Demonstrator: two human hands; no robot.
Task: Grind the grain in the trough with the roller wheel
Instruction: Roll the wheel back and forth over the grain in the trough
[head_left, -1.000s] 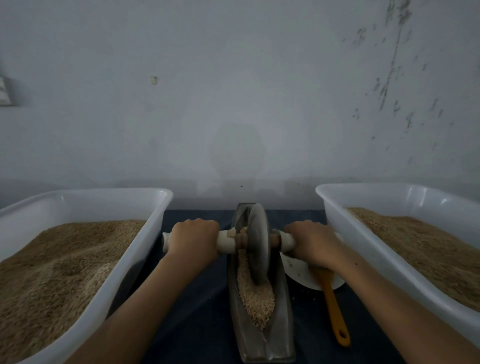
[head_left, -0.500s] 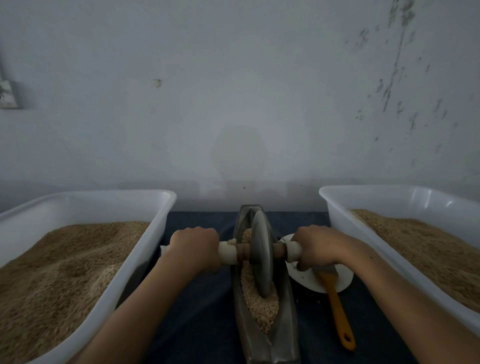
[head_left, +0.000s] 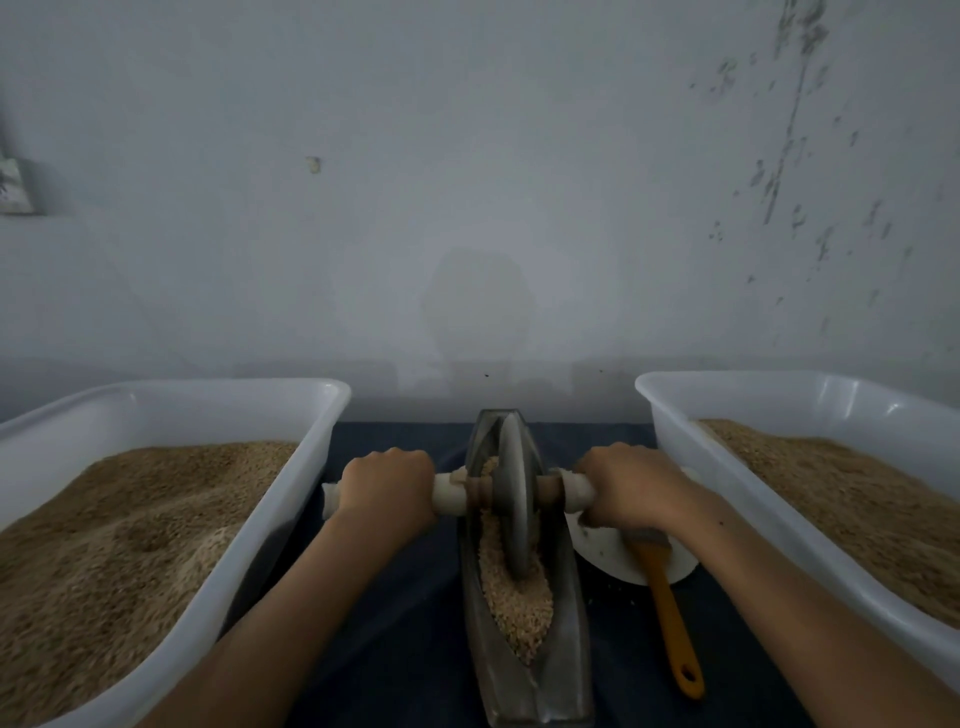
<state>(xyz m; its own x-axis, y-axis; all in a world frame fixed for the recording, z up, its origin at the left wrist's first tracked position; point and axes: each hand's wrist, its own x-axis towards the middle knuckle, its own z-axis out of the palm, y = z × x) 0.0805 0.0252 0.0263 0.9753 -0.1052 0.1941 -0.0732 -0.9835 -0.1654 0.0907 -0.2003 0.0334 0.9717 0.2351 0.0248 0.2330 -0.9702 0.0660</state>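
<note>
A narrow grey boat-shaped trough (head_left: 563, 654) lies lengthwise on the dark cloth in the centre. Tan grain (head_left: 519, 603) fills its middle and near part. The grey roller wheel (head_left: 515, 493) stands upright in the trough, its rim sunk in the grain. A pale axle handle (head_left: 449, 493) runs through the wheel to both sides. My left hand (head_left: 387, 488) grips the left end of the axle, and my right hand (head_left: 631, 488) grips the right end. Both fists hide most of the handle.
A white tub (head_left: 270, 530) of brown grain stands on the left, another white tub (head_left: 727, 483) of grain on the right. A white dish (head_left: 608, 558) with an orange-handled brush (head_left: 670, 623) lies right of the trough, under my right wrist. A stained wall rises behind.
The wheel has rolled toward me along the trough and then slightly back away, with both hands keeping their grip on the axle. The heap of grain has shifted a little.
</note>
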